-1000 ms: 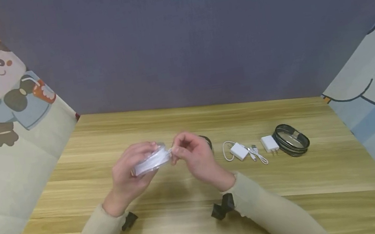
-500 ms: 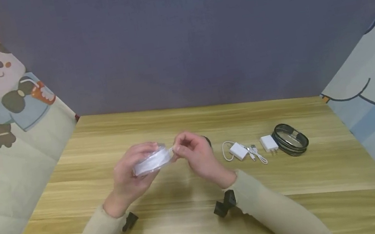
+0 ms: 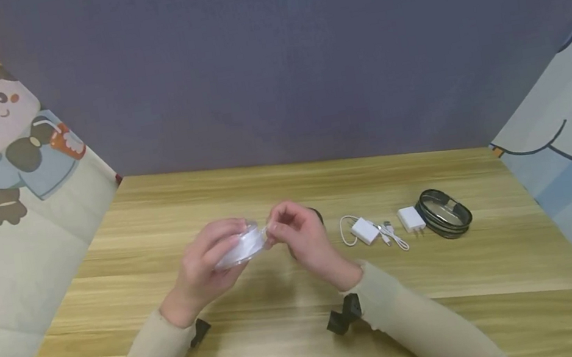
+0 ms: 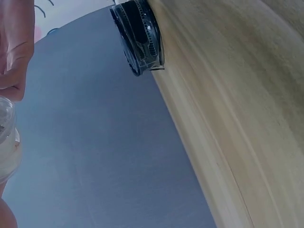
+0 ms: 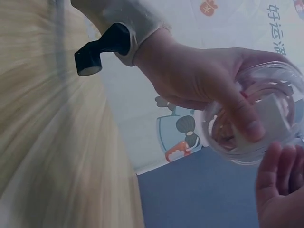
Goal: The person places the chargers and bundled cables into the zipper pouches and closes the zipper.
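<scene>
In the head view my left hand [image 3: 210,262] grips a clear round plastic case [image 3: 243,245] with white, ribbon-like material round its side. The right wrist view shows the left thumb pressed on the flat face of the case [image 5: 254,111], with coiled loops and a white piece behind the clear plastic. My right hand [image 3: 300,235] is at the case's right edge, thumb and forefinger pinching a thin white strand [image 3: 264,229] that comes off it. The left wrist view catches only part of the right hand [image 4: 16,52] and the case [image 4: 7,142].
Right of the hands lie a white charger [image 3: 365,231] with a white cable [image 3: 396,239], a second white charger [image 3: 411,219] and a black coiled cable [image 3: 443,213]. Another black item [image 3: 317,216] is mostly hidden behind the right hand. A dark panel [image 3: 271,82] stands behind the wooden table [image 3: 289,350].
The left hand and the case have shifted slightly right, closer to the right hand. My right hand has moved a little to the right and keeps its pinch. Things on the table have not moved.
</scene>
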Available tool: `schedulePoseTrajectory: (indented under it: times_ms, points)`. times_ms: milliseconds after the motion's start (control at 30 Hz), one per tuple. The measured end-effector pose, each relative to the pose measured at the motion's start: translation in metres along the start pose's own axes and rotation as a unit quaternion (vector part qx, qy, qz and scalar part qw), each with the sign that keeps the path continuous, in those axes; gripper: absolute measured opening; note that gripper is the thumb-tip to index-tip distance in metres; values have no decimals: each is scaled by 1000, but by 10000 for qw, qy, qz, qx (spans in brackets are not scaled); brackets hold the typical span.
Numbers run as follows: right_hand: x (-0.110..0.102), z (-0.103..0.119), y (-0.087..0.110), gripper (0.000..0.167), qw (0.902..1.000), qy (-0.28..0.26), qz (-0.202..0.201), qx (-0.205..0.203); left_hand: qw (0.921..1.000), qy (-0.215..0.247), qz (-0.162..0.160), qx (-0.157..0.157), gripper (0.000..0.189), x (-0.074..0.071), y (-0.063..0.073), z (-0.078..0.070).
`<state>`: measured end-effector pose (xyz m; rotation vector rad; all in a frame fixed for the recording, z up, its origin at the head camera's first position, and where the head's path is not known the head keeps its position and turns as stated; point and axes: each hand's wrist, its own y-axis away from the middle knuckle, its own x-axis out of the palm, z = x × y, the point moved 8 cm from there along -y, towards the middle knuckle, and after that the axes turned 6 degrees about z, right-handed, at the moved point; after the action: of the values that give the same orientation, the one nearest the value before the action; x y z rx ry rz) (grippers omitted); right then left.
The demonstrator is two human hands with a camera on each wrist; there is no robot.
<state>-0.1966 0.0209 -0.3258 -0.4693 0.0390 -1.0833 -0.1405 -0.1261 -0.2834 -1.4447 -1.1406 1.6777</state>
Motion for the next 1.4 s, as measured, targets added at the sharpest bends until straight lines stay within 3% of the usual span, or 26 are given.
schedulePoseTrajectory:
  times_ms: [233,567,767,967,1133,1300,1400]
  points:
    - [4,2,2,15,9984,462,325,58,9999,-91,-11,66,24,0,-1,-2]
    - [0,-12,-1,12,9940,342,626,829,9999,-92,83,120,26,0,0,-3]
    - [-1,-12,-2,8,9879,906,734,1019,9998,-131,144,72,28,0,1,-2]
    - [3,-15,-1,9,9867,403,881,1302,9998,-161,109,-21,31,0,3,1]
    - [2,-17,-1,9,9878,79,772,1350,10000,-35,14,-44,31,-1,4,2]
    - [-1,-17,-2,10,9893,91,725,1262,9999,137,-66,22,31,-1,2,0]
    - [-5,-16,-3,10,9905,428,583,1171,9997,212,-82,69,31,-1,1,-1]
